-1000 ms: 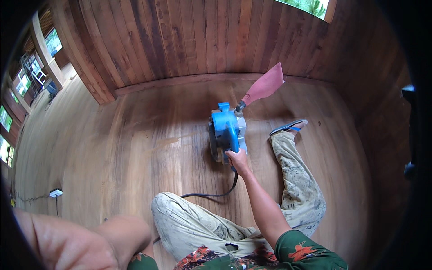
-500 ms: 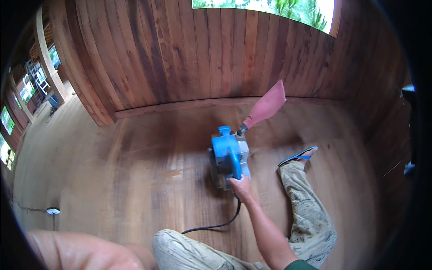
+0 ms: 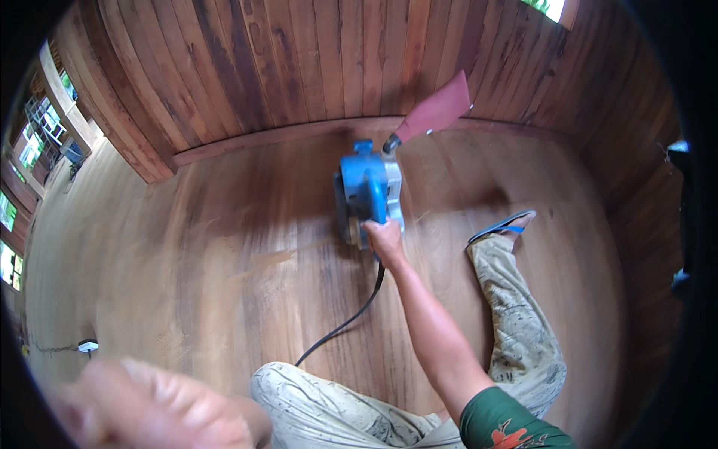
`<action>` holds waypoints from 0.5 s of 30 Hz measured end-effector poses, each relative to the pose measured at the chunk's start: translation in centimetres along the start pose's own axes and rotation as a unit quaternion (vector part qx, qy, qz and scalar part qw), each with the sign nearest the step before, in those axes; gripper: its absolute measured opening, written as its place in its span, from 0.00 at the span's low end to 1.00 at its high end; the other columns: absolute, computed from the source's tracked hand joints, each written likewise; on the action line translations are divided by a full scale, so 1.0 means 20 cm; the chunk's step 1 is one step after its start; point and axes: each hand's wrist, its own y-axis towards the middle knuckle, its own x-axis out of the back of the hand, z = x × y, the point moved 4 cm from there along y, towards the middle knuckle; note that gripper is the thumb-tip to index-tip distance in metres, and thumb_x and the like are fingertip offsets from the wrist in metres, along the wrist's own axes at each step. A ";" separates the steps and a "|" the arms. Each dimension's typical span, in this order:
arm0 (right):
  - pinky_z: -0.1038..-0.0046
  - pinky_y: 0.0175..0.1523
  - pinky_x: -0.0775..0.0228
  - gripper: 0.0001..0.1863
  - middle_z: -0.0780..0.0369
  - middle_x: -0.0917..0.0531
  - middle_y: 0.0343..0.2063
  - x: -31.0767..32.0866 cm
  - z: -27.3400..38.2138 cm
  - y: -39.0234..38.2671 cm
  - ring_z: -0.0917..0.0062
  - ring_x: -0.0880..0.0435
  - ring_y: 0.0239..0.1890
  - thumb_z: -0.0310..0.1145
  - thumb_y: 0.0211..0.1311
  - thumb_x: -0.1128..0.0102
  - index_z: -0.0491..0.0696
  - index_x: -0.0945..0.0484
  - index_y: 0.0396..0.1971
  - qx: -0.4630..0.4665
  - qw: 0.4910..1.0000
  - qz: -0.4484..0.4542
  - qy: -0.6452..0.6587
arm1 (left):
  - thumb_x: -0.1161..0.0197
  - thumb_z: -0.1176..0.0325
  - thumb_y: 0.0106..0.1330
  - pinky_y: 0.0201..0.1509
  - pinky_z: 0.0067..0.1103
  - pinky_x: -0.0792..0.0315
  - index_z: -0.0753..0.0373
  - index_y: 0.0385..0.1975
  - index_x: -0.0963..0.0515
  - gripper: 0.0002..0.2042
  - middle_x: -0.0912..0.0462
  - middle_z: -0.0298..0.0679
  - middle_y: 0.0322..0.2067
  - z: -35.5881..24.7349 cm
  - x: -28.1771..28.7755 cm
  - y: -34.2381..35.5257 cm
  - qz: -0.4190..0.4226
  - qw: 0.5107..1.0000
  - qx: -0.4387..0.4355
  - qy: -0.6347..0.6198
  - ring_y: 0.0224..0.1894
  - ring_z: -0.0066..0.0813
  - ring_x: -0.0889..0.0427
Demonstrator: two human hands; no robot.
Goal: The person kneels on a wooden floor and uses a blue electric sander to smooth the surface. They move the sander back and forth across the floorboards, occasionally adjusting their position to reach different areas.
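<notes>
My right hand is wrapped round the rear handle of a blue and grey belt sander. The sander rests on the wooden floor, in front of the wall. A dusty pink dust bag sticks up from its far right side, and a black power cord curves back from it toward my bent knee. Large and blurred, my left hand is raised at the lower left, close to the camera and away from the sander. Its fingers are too smeared to read.
A plank wall with a baseboard stands ahead, meeting another wall on the right. My sandalled foot lies right of the sander. At the left are a small white box on a cord, a post and a bucket.
My right hand and the sander have moved forward, closer to the wall, with the arm stretched farther out. The view has tilted down, and my left hand has shifted and turned at the lower left.
</notes>
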 end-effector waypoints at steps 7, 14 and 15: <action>0.74 0.20 0.36 0.11 0.67 0.26 0.13 -0.01 0.07 0.03 0.81 0.28 0.12 0.31 0.59 0.35 0.48 0.27 0.21 -0.034 0.995 0.028 0.087 | 0.36 0.75 0.68 0.46 0.24 0.20 0.65 0.58 0.21 0.18 0.13 0.44 0.50 0.19 0.18 -0.79 0.153 0.848 0.467 0.200 0.48 0.29 0.14; 0.75 0.20 0.37 0.11 0.69 0.26 0.14 0.16 0.07 -0.43 0.83 0.28 0.14 0.32 0.58 0.36 0.48 0.26 0.20 -0.061 0.991 0.055 0.110 | 0.40 0.73 0.72 0.47 0.30 0.20 0.69 0.53 0.19 0.13 0.12 0.50 0.42 -0.18 1.19 -1.61 0.145 0.607 0.639 0.449 0.42 0.43 0.12; 0.75 0.19 0.37 0.11 0.69 0.26 0.14 0.19 0.06 -0.51 0.84 0.28 0.14 0.31 0.58 0.36 0.48 0.26 0.20 -0.068 0.991 0.056 0.103 | 0.40 0.72 0.73 0.47 0.33 0.20 0.68 0.51 0.19 0.12 0.13 0.51 0.41 -0.34 1.26 -1.70 0.169 0.587 0.635 0.472 0.42 0.47 0.12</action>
